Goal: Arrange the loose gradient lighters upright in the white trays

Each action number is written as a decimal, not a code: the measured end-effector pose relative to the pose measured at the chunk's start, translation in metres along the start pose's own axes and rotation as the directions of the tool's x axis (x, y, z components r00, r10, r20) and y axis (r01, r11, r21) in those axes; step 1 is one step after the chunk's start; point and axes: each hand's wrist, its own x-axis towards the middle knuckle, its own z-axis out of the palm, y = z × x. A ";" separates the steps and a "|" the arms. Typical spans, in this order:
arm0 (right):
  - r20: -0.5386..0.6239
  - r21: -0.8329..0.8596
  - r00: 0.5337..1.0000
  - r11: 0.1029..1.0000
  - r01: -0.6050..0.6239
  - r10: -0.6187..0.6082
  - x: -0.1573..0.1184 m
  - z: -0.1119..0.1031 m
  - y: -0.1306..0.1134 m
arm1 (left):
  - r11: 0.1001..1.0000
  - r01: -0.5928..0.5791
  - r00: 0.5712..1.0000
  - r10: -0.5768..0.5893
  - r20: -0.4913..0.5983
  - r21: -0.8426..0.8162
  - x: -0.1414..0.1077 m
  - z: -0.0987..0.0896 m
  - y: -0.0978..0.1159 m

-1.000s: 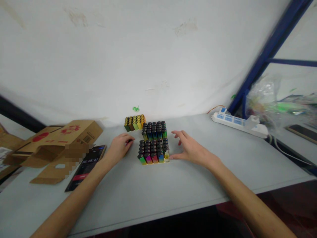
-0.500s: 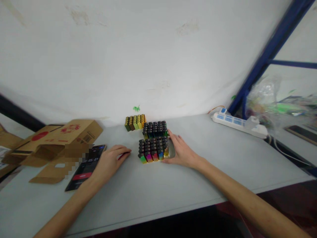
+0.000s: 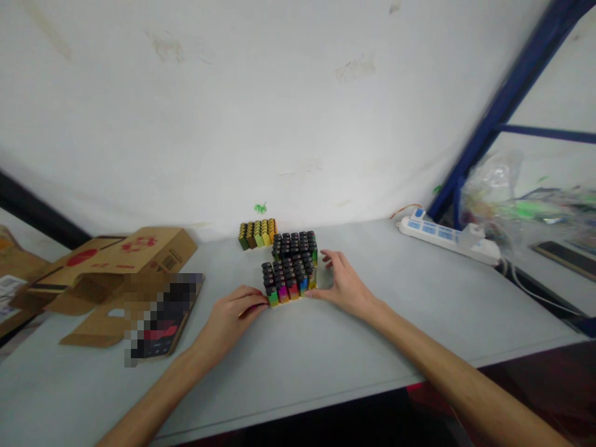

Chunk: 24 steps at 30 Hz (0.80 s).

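Note:
A block of upright lighters [image 3: 293,288] with black tops and bright, many-coloured bodies stands on the table. A second block of black-topped lighters [image 3: 294,237] is right behind it. At the front left corner, my left hand [image 3: 238,310] has its fingertips pressed together against the green lighter [image 3: 272,297]. A dark reddish patch shows between those fingers; I cannot make out what it is. My right hand [image 3: 347,285] is on the other side, thumb by the front right lighter and fingers spread, apart from the block.
Yellow-topped lighters [image 3: 258,233] stand by the wall. An opened cardboard box [image 3: 153,248] and a partly blurred phone [image 3: 174,332] lie left. To the right are a white power strip [image 3: 447,239], a blue metal frame [image 3: 479,139] and plastic bags [image 3: 493,186].
My left hand has moved right, up to the front left lighter. The fingers of my right hand have come off the block's right side. The near block now sits closer against the one behind.

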 end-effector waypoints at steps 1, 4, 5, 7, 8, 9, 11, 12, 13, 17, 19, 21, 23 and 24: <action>0.010 -0.024 1.000 0.999 -0.029 0.030 -0.001 0.000 -0.003 | 1.000 0.005 1.000 -0.005 -0.006 0.001 0.000 0.000 0.000; 0.123 -0.125 0.990 0.991 -0.048 0.063 -0.004 -0.002 -0.013 | 1.000 0.001 1.000 -0.001 -0.025 0.011 -0.002 0.003 -0.001; 0.154 -0.147 0.986 0.988 -0.037 0.060 -0.006 -0.002 -0.017 | 1.000 -0.001 1.000 0.002 -0.027 0.017 -0.002 0.003 0.000; 0.189 -0.159 0.981 0.987 -0.017 0.047 -0.008 -0.003 -0.023 | 1.000 -0.001 1.000 0.002 -0.027 0.029 -0.002 0.005 0.000; 0.203 -0.159 0.978 0.987 -0.012 0.044 -0.009 -0.003 -0.025 | 0.999 0.000 1.000 0.001 -0.028 0.035 -0.003 0.005 0.000; 0.216 -0.159 0.975 0.987 -0.009 0.044 -0.010 -0.003 -0.027 | 0.999 -0.001 1.000 0.002 -0.029 0.039 -0.003 0.005 0.000; 0.239 -0.170 0.970 0.985 -0.011 0.053 -0.012 -0.004 -0.031 | 0.999 -0.012 1.000 0.013 -0.028 0.042 -0.003 0.005 0.000; 0.248 -0.182 0.967 0.983 -0.016 0.062 -0.014 -0.005 -0.032 | 0.999 -0.021 0.999 0.022 -0.029 0.041 -0.003 0.005 -0.001; 0.256 -0.195 0.964 0.981 -0.020 0.071 -0.015 -0.006 -0.034 | 0.999 -0.032 0.999 0.034 -0.031 0.039 -0.003 0.005 -0.001; 0.284 -0.289 0.951 0.957 -0.035 0.121 -0.020 -0.011 -0.043 | 0.997 -0.065 0.997 0.066 -0.038 0.038 -0.001 0.003 -0.003; 0.289 -0.370 0.945 0.928 -0.034 0.150 -0.021 -0.013 -0.045 | 0.997 -0.071 0.997 0.072 -0.031 0.037 0.000 0.003 -0.002; 0.287 -0.443 0.942 0.896 -0.028 0.172 -0.021 -0.014 -0.045 | 0.997 -0.066 0.998 0.066 -0.024 0.033 0.003 0.004 0.000; 0.280 -0.485 0.942 0.874 -0.028 0.185 -0.019 -0.015 -0.044 | 0.998 -0.052 0.999 0.052 -0.012 0.025 0.006 0.006 0.001; 0.275 -0.496 0.942 0.868 -0.032 0.191 -0.018 -0.015 -0.044 | 0.999 -0.047 0.999 0.047 -0.007 0.019 0.008 0.006 0.002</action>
